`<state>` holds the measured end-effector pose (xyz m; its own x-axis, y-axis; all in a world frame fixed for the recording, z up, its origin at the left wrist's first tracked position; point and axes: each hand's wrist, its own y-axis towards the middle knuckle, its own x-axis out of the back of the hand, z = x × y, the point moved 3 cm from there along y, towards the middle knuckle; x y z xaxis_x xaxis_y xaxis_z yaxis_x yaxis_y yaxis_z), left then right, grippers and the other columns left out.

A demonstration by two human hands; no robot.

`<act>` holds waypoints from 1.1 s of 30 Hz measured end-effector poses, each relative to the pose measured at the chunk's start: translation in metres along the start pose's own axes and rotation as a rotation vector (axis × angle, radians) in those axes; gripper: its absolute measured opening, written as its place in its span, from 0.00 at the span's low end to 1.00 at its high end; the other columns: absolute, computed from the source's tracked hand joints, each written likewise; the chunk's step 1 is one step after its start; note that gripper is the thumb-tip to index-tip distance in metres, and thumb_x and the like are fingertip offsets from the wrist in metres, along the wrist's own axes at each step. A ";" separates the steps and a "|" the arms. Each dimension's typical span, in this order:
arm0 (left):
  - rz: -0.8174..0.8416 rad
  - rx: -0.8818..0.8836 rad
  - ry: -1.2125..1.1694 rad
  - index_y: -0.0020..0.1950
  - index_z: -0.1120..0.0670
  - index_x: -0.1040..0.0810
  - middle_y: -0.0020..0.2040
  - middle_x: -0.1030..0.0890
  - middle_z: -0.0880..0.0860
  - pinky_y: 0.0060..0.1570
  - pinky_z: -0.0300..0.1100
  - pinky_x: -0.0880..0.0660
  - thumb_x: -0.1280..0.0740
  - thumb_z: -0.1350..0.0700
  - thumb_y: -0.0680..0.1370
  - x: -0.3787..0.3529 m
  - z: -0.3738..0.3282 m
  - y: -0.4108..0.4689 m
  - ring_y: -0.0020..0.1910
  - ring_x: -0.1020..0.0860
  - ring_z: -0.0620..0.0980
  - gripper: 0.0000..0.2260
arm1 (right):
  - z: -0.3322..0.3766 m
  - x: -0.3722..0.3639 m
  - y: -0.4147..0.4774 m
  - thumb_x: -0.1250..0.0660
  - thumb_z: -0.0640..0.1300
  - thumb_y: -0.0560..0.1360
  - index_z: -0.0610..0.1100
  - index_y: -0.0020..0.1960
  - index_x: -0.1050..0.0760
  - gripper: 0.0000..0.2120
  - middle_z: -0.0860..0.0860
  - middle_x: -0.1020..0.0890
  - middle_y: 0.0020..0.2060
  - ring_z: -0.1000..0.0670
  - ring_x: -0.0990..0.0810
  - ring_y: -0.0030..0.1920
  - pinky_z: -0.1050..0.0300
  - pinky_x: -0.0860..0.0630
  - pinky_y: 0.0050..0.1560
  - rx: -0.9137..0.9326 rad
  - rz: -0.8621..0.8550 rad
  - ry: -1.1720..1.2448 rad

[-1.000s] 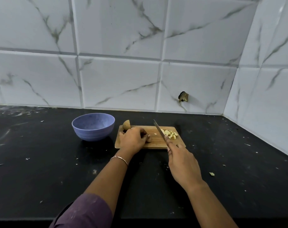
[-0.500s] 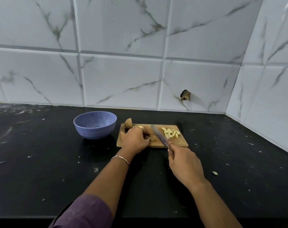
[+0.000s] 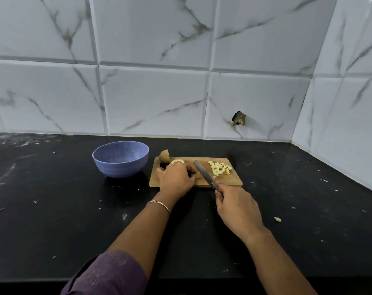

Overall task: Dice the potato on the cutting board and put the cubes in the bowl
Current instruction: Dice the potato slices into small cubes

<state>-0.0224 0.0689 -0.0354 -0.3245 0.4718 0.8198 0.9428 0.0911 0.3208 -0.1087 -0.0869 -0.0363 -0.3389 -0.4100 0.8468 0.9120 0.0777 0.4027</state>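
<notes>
head view: we look forward and down at a black counter (image 3: pixel 53 209) backed by white marbled tiles.
done so far: we judge the dicing about half done; a small heap of pale potato cubes (image 3: pixel 220 168) lies on the right part of the wooden cutting board (image 3: pixel 234 182).
left to do: the rest of the potato needs cutting, and no cubes show in the bowl, so we think none have been moved over.
potato half (image 3: pixel 164 156): brown-skinned and rounded, it sits at the board's far left corner, uncut.
potato piece (image 3: pixel 199 175): a small tan chunk on the board, peeking out at the left fingertips, just beside the blade.
slice (image 3: pixel 177 161): a pale round piece behind the left hand, mostly hidden.
left hand (image 3: pixel 176 177): fingers curled down over the potato piece, pinning it to the board.
right hand (image 3: pixel 237 207): wrapped around the handle of the knife (image 3: pixel 203 172), whose blade slants across the board between the left hand and the cubes.
bowl (image 3: pixel 120 159): blue, upright, on the counter just left of the board.
stray bit (image 3: pixel 277 219): one pale scrap on the counter, well right of the board.
</notes>
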 end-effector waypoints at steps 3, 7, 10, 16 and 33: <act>0.003 0.008 0.006 0.53 0.45 0.17 0.49 0.17 0.44 0.71 0.59 0.45 0.34 0.49 0.79 -0.001 0.000 0.001 0.55 0.22 0.46 0.07 | -0.001 -0.001 0.001 0.45 0.50 0.84 0.58 0.77 0.36 0.21 0.57 0.19 0.47 0.58 0.23 0.43 0.64 0.30 0.39 0.000 -0.006 0.007; 0.011 0.005 -0.010 0.52 0.45 0.17 0.50 0.17 0.44 0.70 0.59 0.40 0.33 0.48 0.78 -0.003 0.002 0.002 0.55 0.22 0.46 0.07 | -0.001 -0.001 -0.001 0.44 0.50 0.84 0.57 0.76 0.36 0.20 0.57 0.19 0.46 0.58 0.22 0.43 0.63 0.28 0.42 0.009 0.000 0.016; 0.016 -0.002 0.011 0.53 0.46 0.17 0.51 0.18 0.45 0.69 0.59 0.43 0.34 0.49 0.78 -0.002 0.001 0.002 0.56 0.23 0.47 0.07 | 0.003 -0.001 0.000 0.44 0.49 0.84 0.56 0.77 0.37 0.21 0.57 0.19 0.47 0.57 0.21 0.44 0.61 0.24 0.44 0.030 0.006 -0.001; 0.052 0.010 0.010 0.53 0.46 0.17 0.52 0.18 0.45 0.70 0.58 0.43 0.35 0.48 0.78 -0.001 0.003 0.004 0.59 0.23 0.49 0.08 | 0.006 -0.003 0.005 0.44 0.46 0.84 0.55 0.78 0.40 0.23 0.55 0.19 0.47 0.55 0.21 0.46 0.57 0.22 0.47 0.073 0.042 -0.063; 0.243 -0.071 0.224 0.72 0.43 0.29 0.73 0.34 0.53 0.70 0.62 0.44 0.44 0.45 0.83 0.004 -0.004 -0.022 0.73 0.39 0.56 0.18 | 0.027 -0.016 0.005 0.40 0.36 0.82 0.47 0.81 0.47 0.30 0.50 0.20 0.49 0.51 0.19 0.45 0.58 0.28 0.36 0.070 0.060 -0.359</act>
<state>-0.0443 0.0653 -0.0371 -0.1068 0.2671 0.9577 0.9895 -0.0653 0.1286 -0.1046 -0.0555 -0.0382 -0.3560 -0.0588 0.9326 0.9189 0.1594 0.3608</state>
